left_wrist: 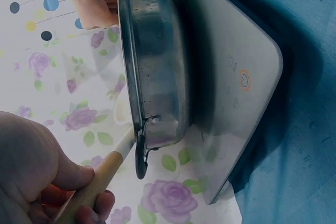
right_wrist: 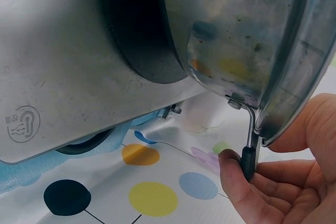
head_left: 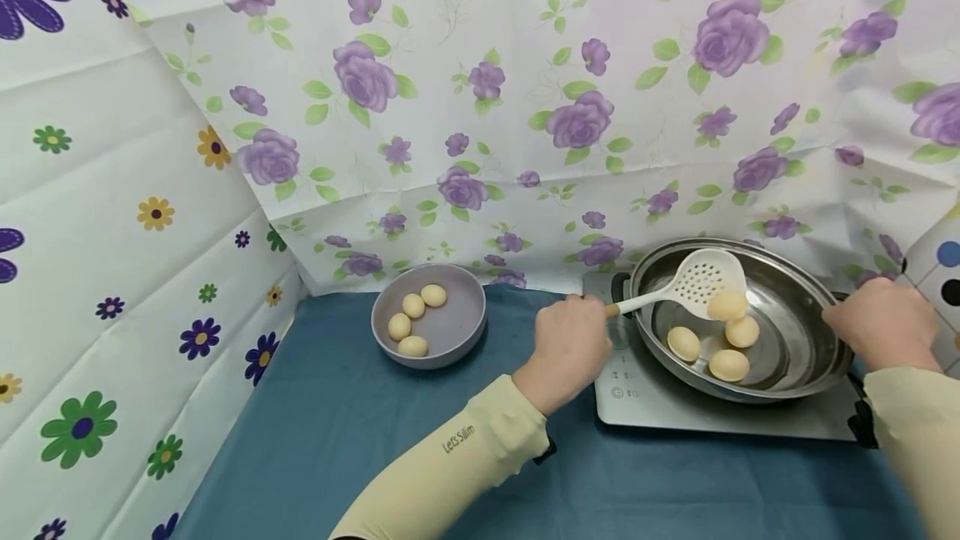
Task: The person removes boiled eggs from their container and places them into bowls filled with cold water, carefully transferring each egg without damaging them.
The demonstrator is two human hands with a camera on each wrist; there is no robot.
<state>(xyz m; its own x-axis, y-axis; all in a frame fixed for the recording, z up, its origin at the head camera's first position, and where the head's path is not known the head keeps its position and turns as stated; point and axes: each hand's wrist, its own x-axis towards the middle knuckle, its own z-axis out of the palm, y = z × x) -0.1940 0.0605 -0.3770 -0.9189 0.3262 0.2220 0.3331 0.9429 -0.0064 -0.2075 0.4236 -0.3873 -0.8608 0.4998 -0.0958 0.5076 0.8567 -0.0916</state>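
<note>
The left hand (head_left: 572,348) curls its fingers round the wooden handle (left_wrist: 106,170) of a white perforated skimmer (head_left: 686,283). The right hand (head_left: 887,325) grips the black handle (right_wrist: 248,163) of a round steel pan (head_left: 783,340).

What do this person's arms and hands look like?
The left hand and right hand are bare, with pale yellow fabric sleeves behind them. Dark lettering marks the left one, and a small black piece shows beneath it.

Creased backdrop sheet (head_left: 465,40) with purple roses and green leaves, adjoining left sheet (head_left: 112,265) with multicoloured daisies, right sheet (head_left: 948,255) with coloured dots, blue cloth-covered bench (head_left: 277,432), pale grey cooktop (head_left: 675,417) with printed control symbols.
</note>
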